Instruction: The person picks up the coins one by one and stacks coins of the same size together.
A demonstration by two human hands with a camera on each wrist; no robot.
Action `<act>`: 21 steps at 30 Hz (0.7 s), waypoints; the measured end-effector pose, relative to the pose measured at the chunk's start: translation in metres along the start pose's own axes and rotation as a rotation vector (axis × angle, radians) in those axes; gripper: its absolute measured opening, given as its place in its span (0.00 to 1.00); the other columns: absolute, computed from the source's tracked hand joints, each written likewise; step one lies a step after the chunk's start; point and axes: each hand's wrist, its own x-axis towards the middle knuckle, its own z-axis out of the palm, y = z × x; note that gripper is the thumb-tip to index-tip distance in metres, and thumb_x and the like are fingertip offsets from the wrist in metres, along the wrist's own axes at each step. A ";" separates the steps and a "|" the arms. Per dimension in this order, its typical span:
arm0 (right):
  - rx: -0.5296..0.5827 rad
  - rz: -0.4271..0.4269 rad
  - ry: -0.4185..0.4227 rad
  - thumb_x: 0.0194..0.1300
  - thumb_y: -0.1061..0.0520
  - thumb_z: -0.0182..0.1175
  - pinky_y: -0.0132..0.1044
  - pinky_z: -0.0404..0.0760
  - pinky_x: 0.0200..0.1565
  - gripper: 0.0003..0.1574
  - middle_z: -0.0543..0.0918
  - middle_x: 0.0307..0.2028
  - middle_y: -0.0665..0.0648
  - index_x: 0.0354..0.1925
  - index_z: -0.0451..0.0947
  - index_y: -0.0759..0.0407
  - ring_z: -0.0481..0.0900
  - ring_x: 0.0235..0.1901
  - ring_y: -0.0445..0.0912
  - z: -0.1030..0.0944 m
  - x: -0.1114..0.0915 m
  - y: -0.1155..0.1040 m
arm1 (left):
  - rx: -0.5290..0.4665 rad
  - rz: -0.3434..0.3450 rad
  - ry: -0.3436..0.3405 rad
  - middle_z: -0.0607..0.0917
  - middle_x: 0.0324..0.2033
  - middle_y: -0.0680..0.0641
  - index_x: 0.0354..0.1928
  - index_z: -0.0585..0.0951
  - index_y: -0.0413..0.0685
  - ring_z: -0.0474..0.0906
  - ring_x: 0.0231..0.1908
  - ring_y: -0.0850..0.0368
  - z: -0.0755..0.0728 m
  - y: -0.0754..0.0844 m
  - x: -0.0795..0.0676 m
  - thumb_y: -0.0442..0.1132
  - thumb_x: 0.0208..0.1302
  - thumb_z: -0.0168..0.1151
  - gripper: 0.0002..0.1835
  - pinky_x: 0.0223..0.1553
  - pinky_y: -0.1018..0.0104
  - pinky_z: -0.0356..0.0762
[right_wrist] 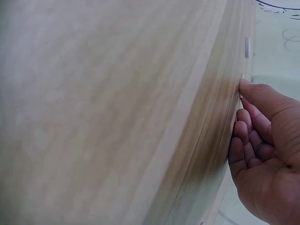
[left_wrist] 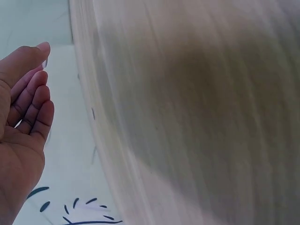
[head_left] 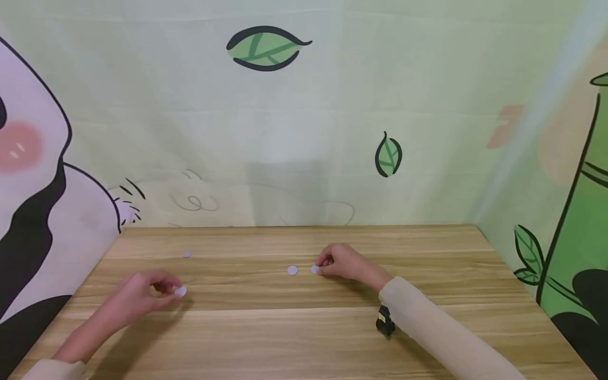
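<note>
Between thumb and fingertip, my left hand [head_left: 138,295] pinches a small white disc [head_left: 180,291] above the left part of the table. In the left wrist view only a sliver of that disc [left_wrist: 44,63] shows at the fingertips. My right hand [head_left: 345,262] has thumb and index finger on another white disc [head_left: 315,269] at the tabletop, its other fingers curled in. Just left of it lies a white disc [head_left: 292,270], which looks thicker from the side in the right wrist view. A further pale disc [head_left: 187,254] lies farther back on the left.
The wooden table [head_left: 266,338] ends at a cloth backdrop [head_left: 294,121] printed with leaves and a panda. A small black object with a yellow mark [head_left: 385,322] is by the right cuff.
</note>
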 end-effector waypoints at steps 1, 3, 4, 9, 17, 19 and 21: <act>0.001 0.003 -0.001 0.63 0.56 0.72 0.29 0.75 0.35 0.08 0.82 0.28 0.47 0.36 0.86 0.59 0.73 0.30 0.37 0.000 0.000 0.000 | -0.001 0.012 0.006 0.82 0.27 0.63 0.34 0.87 0.56 0.76 0.31 0.70 0.000 0.001 0.001 0.40 0.55 0.79 0.08 0.32 0.68 0.78; 0.002 0.008 -0.003 0.63 0.56 0.72 0.29 0.75 0.35 0.08 0.82 0.28 0.47 0.37 0.86 0.59 0.73 0.30 0.37 0.000 0.000 0.000 | -0.002 0.035 0.017 0.82 0.27 0.64 0.34 0.87 0.56 0.75 0.31 0.70 0.001 0.003 0.003 0.40 0.55 0.79 0.08 0.31 0.68 0.77; 0.003 0.011 -0.004 0.63 0.56 0.72 0.29 0.75 0.35 0.08 0.82 0.28 0.47 0.37 0.86 0.59 0.73 0.30 0.37 0.000 0.000 0.000 | -0.001 0.044 0.023 0.82 0.27 0.64 0.33 0.87 0.57 0.75 0.31 0.70 0.001 0.004 0.004 0.41 0.54 0.79 0.08 0.31 0.67 0.77; 0.003 0.013 -0.005 0.63 0.56 0.72 0.29 0.75 0.35 0.08 0.82 0.28 0.47 0.36 0.86 0.59 0.74 0.30 0.37 0.000 0.001 0.000 | 0.008 0.069 0.037 0.80 0.26 0.65 0.32 0.86 0.58 0.75 0.31 0.69 0.003 0.011 0.011 0.42 0.54 0.79 0.08 0.33 0.67 0.77; 0.002 0.011 -0.008 0.63 0.57 0.72 0.29 0.76 0.35 0.07 0.82 0.29 0.47 0.37 0.86 0.60 0.74 0.30 0.37 -0.001 0.001 -0.001 | 0.022 0.089 0.046 0.79 0.24 0.64 0.30 0.86 0.57 0.74 0.30 0.68 0.007 0.020 0.020 0.41 0.53 0.80 0.08 0.32 0.67 0.76; 0.000 0.014 -0.011 0.63 0.57 0.72 0.29 0.76 0.35 0.07 0.82 0.29 0.47 0.37 0.86 0.59 0.74 0.30 0.37 -0.001 0.001 -0.001 | 0.018 0.099 0.048 0.79 0.25 0.64 0.30 0.86 0.57 0.74 0.30 0.68 0.009 0.021 0.021 0.41 0.53 0.80 0.08 0.31 0.67 0.76; -0.003 0.012 -0.013 0.63 0.57 0.72 0.29 0.75 0.35 0.07 0.82 0.28 0.47 0.37 0.86 0.59 0.74 0.30 0.37 -0.001 0.000 -0.001 | 0.014 0.101 0.045 0.79 0.25 0.64 0.30 0.86 0.57 0.75 0.30 0.68 0.011 0.023 0.023 0.41 0.53 0.80 0.08 0.32 0.66 0.77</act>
